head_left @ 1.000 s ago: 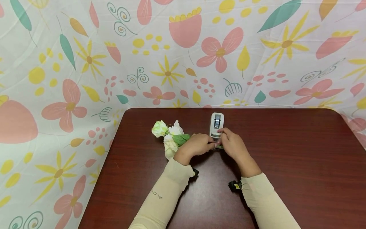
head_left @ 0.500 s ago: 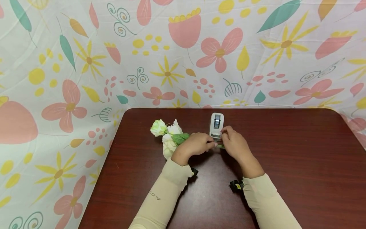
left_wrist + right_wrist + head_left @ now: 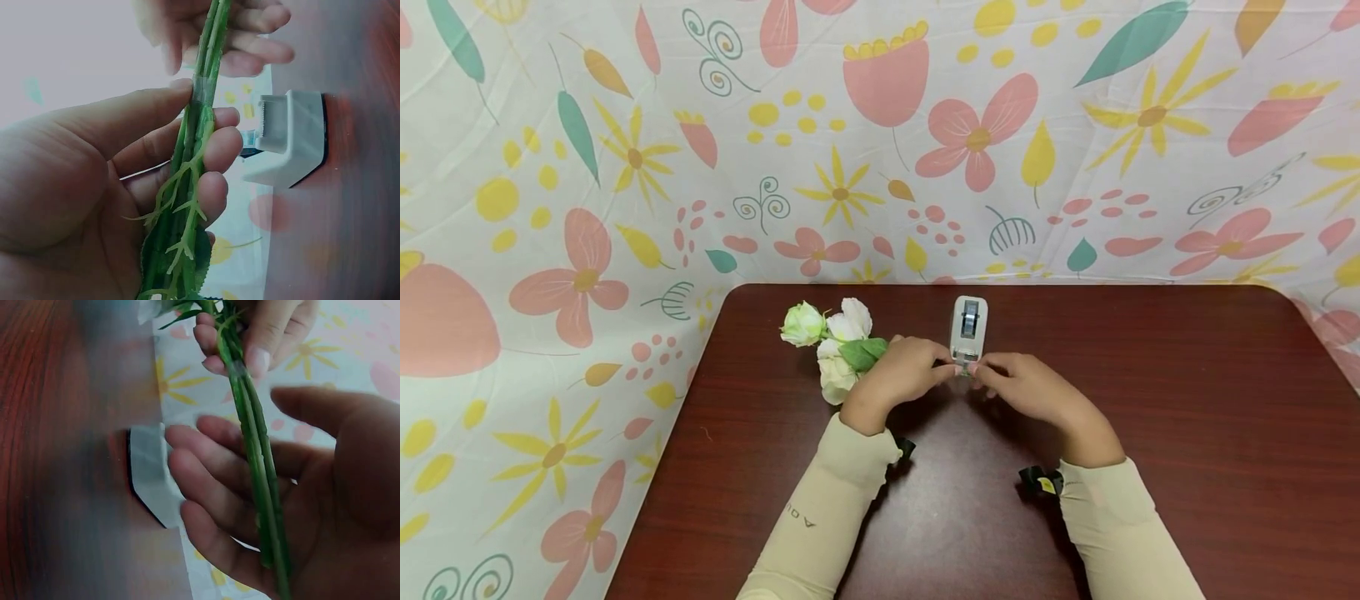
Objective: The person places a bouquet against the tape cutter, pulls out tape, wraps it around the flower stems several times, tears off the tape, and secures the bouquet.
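My left hand (image 3: pixel 901 375) grips a bunch of artificial flowers (image 3: pixel 837 371) by the green stems (image 3: pixel 187 134), thumb and fingertips pinching around a band of clear tape (image 3: pixel 204 89). The white and pale green blooms lie beyond that hand to the left, a green leaf (image 3: pixel 863 354) beside them. My right hand (image 3: pixel 1041 390) is at the lower stems; in the right wrist view its fingers (image 3: pixel 212 487) are loosely bent and the thumb stands apart, with the stem ends crossing the palm. Just beyond both hands' fingertips stands a white tape dispenser (image 3: pixel 969 329), its roll and serrated cutter showing.
Everything is over a dark red-brown table (image 3: pixel 1187 417) with rounded far corners. A floral-print cloth (image 3: pixel 880 150) hangs behind its back edge and along the left side. A black wrist camera (image 3: pixel 1041 481) sits at the right sleeve's cuff.
The flowers have shifted slightly left and toward the table's back edge with my left hand. My right hand has turned, its wrist swinging right, and its fingertips now point left near the left fingertips.
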A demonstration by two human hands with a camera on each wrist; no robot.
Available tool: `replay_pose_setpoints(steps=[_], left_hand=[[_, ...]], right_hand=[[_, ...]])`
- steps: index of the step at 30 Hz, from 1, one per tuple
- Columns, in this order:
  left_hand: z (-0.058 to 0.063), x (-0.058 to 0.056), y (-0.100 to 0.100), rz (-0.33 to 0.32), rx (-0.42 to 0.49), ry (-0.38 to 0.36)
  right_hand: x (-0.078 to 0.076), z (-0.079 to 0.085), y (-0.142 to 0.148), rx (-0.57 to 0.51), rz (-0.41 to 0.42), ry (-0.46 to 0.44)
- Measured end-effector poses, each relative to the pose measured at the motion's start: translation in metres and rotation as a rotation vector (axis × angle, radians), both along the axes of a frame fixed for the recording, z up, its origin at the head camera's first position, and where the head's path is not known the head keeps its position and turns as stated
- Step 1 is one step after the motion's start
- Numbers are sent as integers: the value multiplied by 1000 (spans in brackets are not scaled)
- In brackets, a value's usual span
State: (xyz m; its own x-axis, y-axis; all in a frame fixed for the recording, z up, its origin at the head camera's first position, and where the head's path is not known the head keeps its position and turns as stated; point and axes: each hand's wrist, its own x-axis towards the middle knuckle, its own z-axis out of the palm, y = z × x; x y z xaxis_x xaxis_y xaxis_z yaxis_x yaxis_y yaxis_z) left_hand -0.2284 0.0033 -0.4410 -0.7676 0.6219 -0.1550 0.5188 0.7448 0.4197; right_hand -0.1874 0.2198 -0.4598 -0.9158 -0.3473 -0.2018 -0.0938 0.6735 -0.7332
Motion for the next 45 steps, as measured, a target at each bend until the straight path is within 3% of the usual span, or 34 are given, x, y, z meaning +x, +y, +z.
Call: replay_pose_setpoints(steps=[5,10,13,18,23,27,30,36,45], left_hand=[[4,2,-2,4,24,57],[7,2,-3,44,106,152],[11,2,-3,77,233,237],[19,4,-5,150,568,334],[27,9,-7,175,852,409],[32,13,-8,154,1006,462],[35,16,-8,128,1054,481],[37,19,-7,132,1056,402],[29,15,-2,280,954,48]], right_hand=[[3,1,2,-39,119,-44],[3,2,3,-44,111,25],[3,2,1,-38,96,79],[3,4,-2,-54,34,137],[3,8,-5,-99,-61,182],[3,9,-6,-140,-110,233],[4,9,-6,-179,-144,263],[6,13,-9,-234,-205,301],[10,21,-15,-401,-193,329]])
